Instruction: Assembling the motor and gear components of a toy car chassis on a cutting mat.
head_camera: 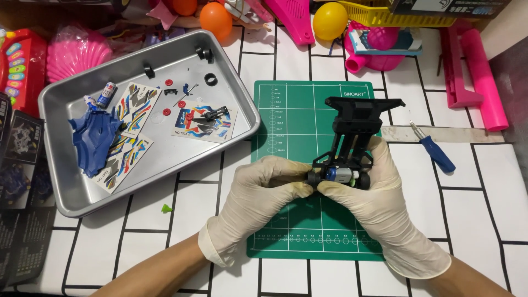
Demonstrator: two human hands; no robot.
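Both my hands wear cream latex gloves and hold a black toy car chassis [355, 126] above a green cutting mat [297, 121]. A small motor sits at the chassis's near end. My left hand [258, 198] pinches the near left corner of the chassis by a small black wheel. My right hand [379, 203] grips its near right side from below. The far end of the chassis points away from me, tilted up.
A metal tray [71, 203] at the left holds a blue car body shell [96, 137], sticker sheets, small black and red parts and a battery. A blue-handled screwdriver [434, 151] lies right of the mat. Pink toys, orange and yellow balls line the back edge.
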